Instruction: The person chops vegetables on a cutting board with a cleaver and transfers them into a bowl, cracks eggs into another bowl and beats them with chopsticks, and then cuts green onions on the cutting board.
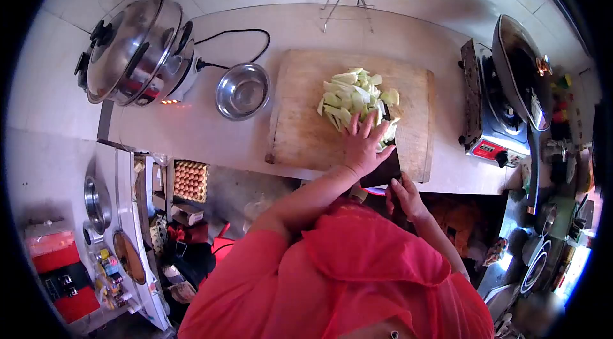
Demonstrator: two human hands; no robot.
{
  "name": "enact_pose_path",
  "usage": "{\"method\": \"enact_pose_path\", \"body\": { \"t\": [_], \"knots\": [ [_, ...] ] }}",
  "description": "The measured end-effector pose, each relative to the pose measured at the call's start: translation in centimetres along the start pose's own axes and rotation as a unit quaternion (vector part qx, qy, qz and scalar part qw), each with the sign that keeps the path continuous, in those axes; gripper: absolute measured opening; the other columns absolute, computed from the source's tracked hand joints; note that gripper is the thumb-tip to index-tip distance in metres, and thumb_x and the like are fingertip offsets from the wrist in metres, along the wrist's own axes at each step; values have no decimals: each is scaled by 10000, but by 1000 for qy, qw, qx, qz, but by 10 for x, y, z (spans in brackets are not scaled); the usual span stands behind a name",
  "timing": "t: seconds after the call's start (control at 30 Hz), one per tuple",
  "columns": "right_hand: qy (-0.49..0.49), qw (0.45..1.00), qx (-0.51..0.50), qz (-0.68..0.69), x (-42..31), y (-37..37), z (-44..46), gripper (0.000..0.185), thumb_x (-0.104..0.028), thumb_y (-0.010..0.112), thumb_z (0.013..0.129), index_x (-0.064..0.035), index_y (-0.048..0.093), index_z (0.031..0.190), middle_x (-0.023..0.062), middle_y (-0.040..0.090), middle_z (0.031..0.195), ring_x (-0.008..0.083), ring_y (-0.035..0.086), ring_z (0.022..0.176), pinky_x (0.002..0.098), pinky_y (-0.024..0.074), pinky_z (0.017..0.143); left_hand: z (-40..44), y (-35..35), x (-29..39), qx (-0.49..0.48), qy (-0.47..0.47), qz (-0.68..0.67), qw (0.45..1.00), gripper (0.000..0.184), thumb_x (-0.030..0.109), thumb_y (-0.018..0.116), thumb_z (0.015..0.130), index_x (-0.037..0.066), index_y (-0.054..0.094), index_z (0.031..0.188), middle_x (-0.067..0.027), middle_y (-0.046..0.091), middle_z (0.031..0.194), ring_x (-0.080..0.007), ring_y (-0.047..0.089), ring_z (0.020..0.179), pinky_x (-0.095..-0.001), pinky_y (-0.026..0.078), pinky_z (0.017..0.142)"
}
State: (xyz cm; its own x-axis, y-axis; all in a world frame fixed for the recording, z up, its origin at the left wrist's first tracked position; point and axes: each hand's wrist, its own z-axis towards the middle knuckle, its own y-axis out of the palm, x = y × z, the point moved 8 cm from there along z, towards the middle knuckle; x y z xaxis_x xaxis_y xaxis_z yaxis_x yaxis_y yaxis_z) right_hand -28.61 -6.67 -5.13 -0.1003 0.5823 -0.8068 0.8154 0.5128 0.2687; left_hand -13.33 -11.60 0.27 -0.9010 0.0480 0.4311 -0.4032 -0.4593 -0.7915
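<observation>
Pale green vegetable slices lie heaped on a wooden cutting board. My left hand rests on the near side of the heap with its fingers spread. At the board's front edge, my right hand is closed around the handle of a dark, wide-bladed knife. The blade lies flat or tilted beside the slices, partly under my left hand. Part of a colored rim shows below the board's edge, mostly hidden by my arm and the knife.
Left of the board stand a metal bowl and a large steel steamer pot with a black cord. A gas stove holding a pan is at the right. A wire rack stands by the wall; eggs sit below.
</observation>
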Motion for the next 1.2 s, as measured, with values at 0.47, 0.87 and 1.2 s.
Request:
{"method": "enact_pose_path", "body": {
  "t": [0.47,0.87,1.2],
  "knots": [
    [-76,856,100,-501,-84,-43,-12,651,-291,570,851,-80,229,1365,274,531,1108,418,527,1040,456,429,871,31,19,-13,82,-35,11,996,458,391,744,650,182,630,1041,-149,403,1305,-419,334,1216,-576,289,956],
    [-304,781,246,-488,-72,-102,-81,392,-193,589,805,-108,515,1180,145,437,1257,342,437,1147,435,410,921,29,18,3,73,-40,204,975,716,547,666,703,262,426,1314,-96,245,1421,-356,237,1295,-606,236,943],
    [-242,714,548,-362,-13,-231,-321,148,-84,601,796,-39,630,935,110,620,870,286,594,851,344,487,777,17,22,25,79,140,213,964,600,481,648,748,215,492,1263,-60,384,1361,-295,334,1258,-566,221,969]
  ]
}}
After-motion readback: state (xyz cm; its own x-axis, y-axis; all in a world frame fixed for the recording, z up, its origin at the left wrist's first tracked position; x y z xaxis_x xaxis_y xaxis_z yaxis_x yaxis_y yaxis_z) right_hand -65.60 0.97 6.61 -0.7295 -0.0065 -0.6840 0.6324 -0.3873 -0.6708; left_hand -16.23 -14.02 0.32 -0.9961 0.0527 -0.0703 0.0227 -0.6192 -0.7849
